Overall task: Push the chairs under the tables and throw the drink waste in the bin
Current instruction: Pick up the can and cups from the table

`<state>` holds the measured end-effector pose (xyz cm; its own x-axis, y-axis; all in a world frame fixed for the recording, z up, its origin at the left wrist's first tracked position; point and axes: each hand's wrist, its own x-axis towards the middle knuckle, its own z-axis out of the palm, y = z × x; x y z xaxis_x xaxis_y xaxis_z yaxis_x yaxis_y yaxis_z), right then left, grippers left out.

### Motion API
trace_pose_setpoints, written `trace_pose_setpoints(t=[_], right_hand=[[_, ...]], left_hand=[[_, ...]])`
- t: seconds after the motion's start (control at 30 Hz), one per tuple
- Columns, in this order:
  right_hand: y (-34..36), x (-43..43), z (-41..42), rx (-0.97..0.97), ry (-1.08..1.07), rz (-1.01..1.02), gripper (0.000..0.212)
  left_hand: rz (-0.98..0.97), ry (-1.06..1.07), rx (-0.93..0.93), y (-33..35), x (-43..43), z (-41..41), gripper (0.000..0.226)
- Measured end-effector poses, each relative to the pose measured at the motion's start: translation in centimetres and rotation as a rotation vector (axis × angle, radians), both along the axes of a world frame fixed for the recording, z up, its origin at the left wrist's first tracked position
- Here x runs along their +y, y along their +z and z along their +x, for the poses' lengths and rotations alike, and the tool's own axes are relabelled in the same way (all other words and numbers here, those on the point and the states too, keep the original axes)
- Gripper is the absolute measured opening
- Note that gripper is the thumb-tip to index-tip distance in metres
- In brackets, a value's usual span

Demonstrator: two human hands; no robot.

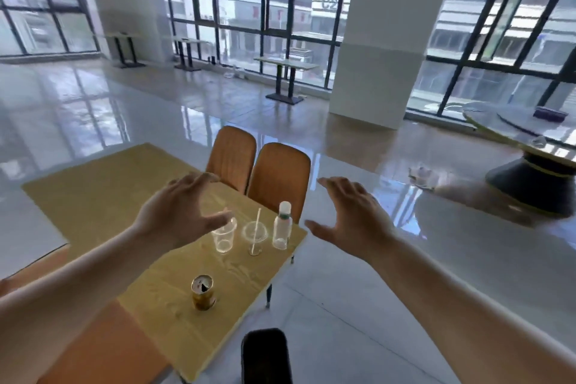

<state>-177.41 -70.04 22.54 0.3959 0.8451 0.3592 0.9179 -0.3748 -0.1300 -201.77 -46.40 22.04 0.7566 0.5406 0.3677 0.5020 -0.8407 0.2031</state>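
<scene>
Yellow wood-grain laminate covers the rectangular table (pixel 93 196) seen at the centre-left of the frame, in a large hall walled with dark-framed floor-to-ceiling windows (pixel 243 3). A glossy pale tile floor (pixel 343 290) is shown reflecting the daylight. Both hands are held above the table's right end with fingers spread wide and nothing gripped: the left hand (pixel 184 212) over the tabletop, the right hand (pixel 352 221) just past its edge. Between and below them, drink waste is lined up near the right edge: a clear plastic cup (pixel 224 235), a domed-lid cup with a straw (pixel 255 235) and a clear bottle with a white cap (pixel 282 226). An opened gold can (pixel 203 292) stands alone nearer the camera. Two orange chairs (pixel 258 171) are set side by side at the far edge. A white pillar (pixel 383 40) rises in the upper right, and smaller tables (pixel 285 63) are ranged along the glass. A round table (pixel 530 134) is partly seen at the right edge.
</scene>
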Motion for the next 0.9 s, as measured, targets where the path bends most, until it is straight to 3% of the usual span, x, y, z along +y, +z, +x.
trace_pose_setpoints(t=[0.5, 0.63, 0.9], right_hand=[[-17.7, 24.2, 7.1, 0.145, 0.461, -0.271, 0.090], [-20.6, 31.3, 7.9, 0.200, 0.485, -0.297, 0.095], [-26.2, 40.1, 7.7, 0.272, 0.536, -0.503, 0.084]], left_hand=[[-0.193, 0.466, 0.203, -15.9, 7.9, 1.2, 0.096], [-0.223, 0.603, 0.243, -18.8, 8.1, 2.0, 0.098], [-0.377, 0.844, 0.267, -24.0, 7.7, 4.0, 0.110]])
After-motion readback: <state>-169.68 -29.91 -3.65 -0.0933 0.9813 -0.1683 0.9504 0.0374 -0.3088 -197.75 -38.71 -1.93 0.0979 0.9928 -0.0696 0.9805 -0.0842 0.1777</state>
